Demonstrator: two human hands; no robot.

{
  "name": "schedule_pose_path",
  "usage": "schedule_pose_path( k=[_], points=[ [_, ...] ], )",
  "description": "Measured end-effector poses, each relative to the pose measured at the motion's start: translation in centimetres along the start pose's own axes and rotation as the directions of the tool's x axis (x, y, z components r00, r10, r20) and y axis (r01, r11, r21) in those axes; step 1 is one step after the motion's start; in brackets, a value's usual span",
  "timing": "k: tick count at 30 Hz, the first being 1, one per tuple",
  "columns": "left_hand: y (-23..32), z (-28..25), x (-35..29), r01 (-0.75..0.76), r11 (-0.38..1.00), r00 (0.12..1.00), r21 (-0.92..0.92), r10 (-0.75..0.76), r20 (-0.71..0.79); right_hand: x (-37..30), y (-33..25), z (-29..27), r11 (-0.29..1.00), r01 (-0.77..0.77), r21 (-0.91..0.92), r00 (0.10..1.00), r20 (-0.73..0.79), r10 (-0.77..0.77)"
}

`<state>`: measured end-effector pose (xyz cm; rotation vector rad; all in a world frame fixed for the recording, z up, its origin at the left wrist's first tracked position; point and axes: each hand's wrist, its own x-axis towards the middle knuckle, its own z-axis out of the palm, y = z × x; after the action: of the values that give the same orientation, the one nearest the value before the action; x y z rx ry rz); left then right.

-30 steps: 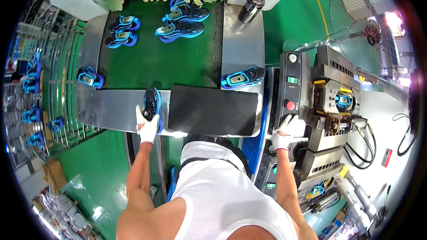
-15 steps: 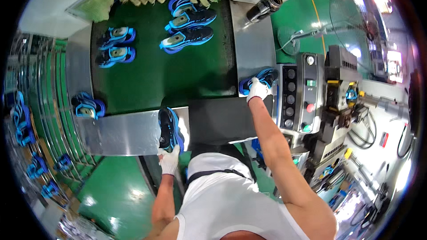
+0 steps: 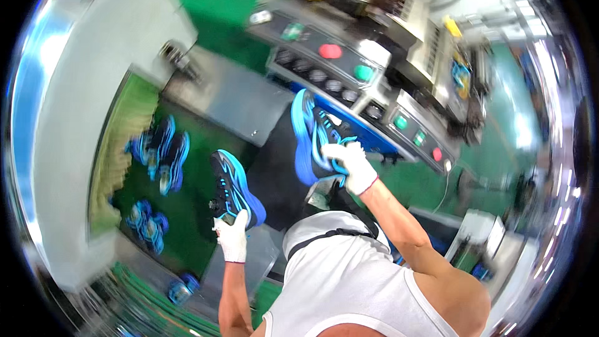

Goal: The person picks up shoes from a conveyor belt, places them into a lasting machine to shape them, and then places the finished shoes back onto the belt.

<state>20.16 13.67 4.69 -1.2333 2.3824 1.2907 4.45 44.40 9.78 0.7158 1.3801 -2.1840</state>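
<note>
My left hand (image 3: 232, 238), in a white glove, grips the heel end of a black and blue sports shoe (image 3: 232, 188) held above the green conveyor belt (image 3: 187, 224). My right hand (image 3: 351, 164), also gloved, holds a second blue and black shoe (image 3: 310, 137) upright in front of a grey control panel (image 3: 362, 87) with red and green buttons. The two shoes are apart, one in each hand. The picture is tilted and blurred.
Several more blue shoes (image 3: 159, 156) lie in pairs on the belt at the left, with another pair (image 3: 145, 224) lower down. A grey metal plate (image 3: 240, 100) borders the belt. Machinery with cables (image 3: 449, 56) stands at the upper right.
My right hand has lifted the shoe from the belt's right edge and carried it toward the control panel. My left hand still holds its shoe. My head has swung to the right.
</note>
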Motion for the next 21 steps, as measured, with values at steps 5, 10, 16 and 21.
schedule_pose_path(
  k=[5,10,16,21],
  points=[
    [7.8,3.5,-7.1,-0.511,0.821,0.848,0.253,0.433,0.306,-16.9,2.7,-7.2,0.991,0.128,-0.037,0.943,-0.307,-0.133],
    [14.3,8.2,-21.8,-0.700,0.700,0.528,0.139,0.378,0.761,-32.6,7.1,-13.5,0.939,0.336,0.073,0.693,-0.694,-0.194],
    [16.7,18.4,-39.5,-0.834,0.509,-0.100,-0.213,0.241,0.965,-48.6,11.8,-21.3,0.674,0.739,-0.014,0.075,-0.992,-0.102],
    [17.1,28.2,-58.5,-0.768,0.312,-0.531,-0.560,0.180,0.828,-59.6,18.3,-27.9,0.990,0.137,-0.013,-0.561,-0.825,0.067]
  ],
)
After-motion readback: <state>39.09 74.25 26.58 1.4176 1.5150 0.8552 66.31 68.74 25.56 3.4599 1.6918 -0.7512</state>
